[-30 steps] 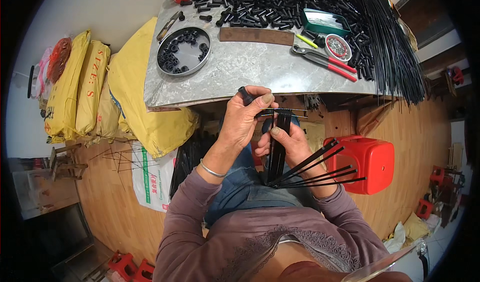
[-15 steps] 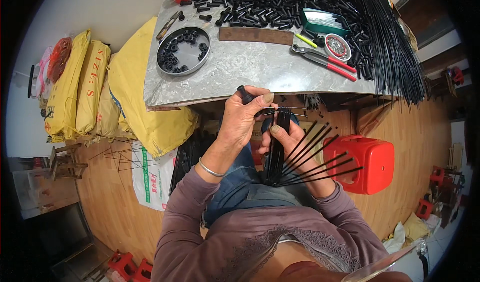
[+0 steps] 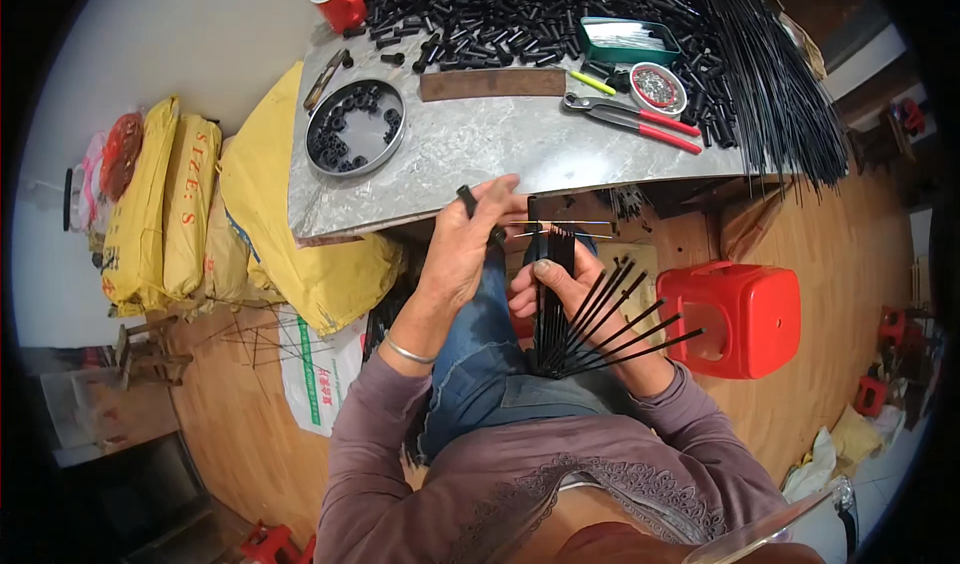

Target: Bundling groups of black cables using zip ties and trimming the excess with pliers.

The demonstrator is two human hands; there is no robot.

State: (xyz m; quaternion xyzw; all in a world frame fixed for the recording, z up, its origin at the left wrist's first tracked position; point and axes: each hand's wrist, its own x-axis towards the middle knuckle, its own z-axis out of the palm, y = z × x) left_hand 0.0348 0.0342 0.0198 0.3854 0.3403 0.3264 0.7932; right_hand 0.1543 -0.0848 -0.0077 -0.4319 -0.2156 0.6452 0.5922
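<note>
Since a second ago the black rods point(image 3: 610, 329) in the right hand point(image 3: 565, 284) have fanned wider and swung up toward the red stool point(image 3: 745, 319), while both hands hold much the same place at the desk point(image 3: 470, 154) edge. The right hand's grip is clamped on the bundle of rods – thumb pressed on its top end, the loose ends splaying out to the right over the lap. The left hand point(image 3: 465, 249) is closed on a short black tube point(image 3: 468, 199), just beside the bundle's top, where thin wires cross. On the desk, a round metal tray point(image 3: 355, 129) holds black ring-shaped pieces, a green tin point(image 3: 628, 39) holds thin pale pins, and a small round tin point(image 3: 657, 88) holds tiny metal bits – red-handled pliers point(image 3: 630, 122) lie beside it
</note>
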